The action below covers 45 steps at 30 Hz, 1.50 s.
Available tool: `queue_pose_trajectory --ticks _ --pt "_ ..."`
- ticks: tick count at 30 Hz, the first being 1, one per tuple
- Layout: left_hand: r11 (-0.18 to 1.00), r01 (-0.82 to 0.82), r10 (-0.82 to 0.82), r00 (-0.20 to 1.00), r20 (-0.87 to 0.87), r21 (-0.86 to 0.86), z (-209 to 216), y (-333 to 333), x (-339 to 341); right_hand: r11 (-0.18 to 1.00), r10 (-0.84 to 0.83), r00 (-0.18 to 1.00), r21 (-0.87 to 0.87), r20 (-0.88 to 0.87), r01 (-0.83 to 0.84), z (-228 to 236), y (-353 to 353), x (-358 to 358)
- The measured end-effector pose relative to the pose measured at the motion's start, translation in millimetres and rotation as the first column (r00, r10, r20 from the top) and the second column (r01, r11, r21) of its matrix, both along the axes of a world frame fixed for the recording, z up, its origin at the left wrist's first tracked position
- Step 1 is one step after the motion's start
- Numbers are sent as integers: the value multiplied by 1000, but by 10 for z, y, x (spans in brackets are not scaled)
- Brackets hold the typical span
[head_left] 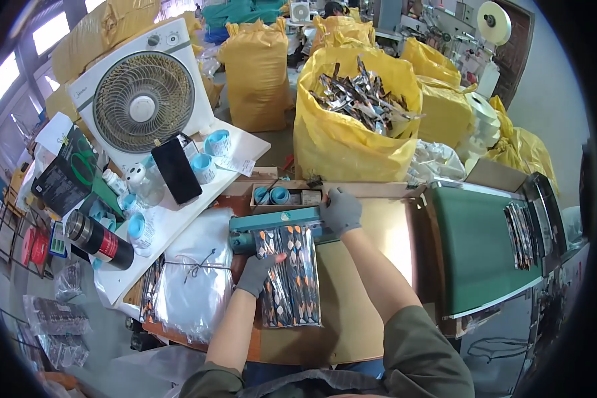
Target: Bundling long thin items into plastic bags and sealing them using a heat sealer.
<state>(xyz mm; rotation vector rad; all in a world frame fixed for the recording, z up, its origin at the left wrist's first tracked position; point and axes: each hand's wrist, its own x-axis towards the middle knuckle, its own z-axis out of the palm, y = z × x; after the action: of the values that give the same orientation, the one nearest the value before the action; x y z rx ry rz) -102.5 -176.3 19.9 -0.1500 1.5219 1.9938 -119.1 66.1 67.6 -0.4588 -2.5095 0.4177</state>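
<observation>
My left hand (259, 274), in a grey fingerless-tipped glove, grips the left side of a clear bag of patterned packets (297, 282). The packets are long and narrow, in black, orange and white, and lie side by side. Their far end meets a long teal bar sealer (275, 220) that lies across the table. At the sealer's right end is my right hand (341, 211), also grey-gloved, its fingers curled over the bar's end. The hand itself covers what lies beneath it there.
Left of the bag lies a tied stack of clear plastic bags (196, 275). A white board (245, 142) bears a fan (142, 99), a phone (176, 170), tape rolls and a flask (99, 240). A green conveyor belt (481, 249) stands right; a yellow scrap sack (358, 126) stands beyond the table.
</observation>
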Motion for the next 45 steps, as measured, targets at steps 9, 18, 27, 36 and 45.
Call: queue_pose_trajectory --ticks 9,18,27,36,45 --pt "985 99 -97 995 22 -138 -109 -81 -103 940 63 922 -288 -382 -184 -233 -31 417" --pt "694 -540 -181 510 -841 -477 159 -1127 741 937 340 937 -106 76 -332 -795 -841 3230" --pt "455 -395 -528 603 -599 -798 15 -2347 810 950 311 948 -26 64 -310 -902 -780 3390" --pt "996 -68 -5 626 -780 -61 1290 -1292 1361 421 374 927 -889 -8 -178 -656 -754 3283" --pt "995 -97 69 772 -632 -10 998 -431 2175 227 518 845 -930 -137 -290 636 -1206 2994"
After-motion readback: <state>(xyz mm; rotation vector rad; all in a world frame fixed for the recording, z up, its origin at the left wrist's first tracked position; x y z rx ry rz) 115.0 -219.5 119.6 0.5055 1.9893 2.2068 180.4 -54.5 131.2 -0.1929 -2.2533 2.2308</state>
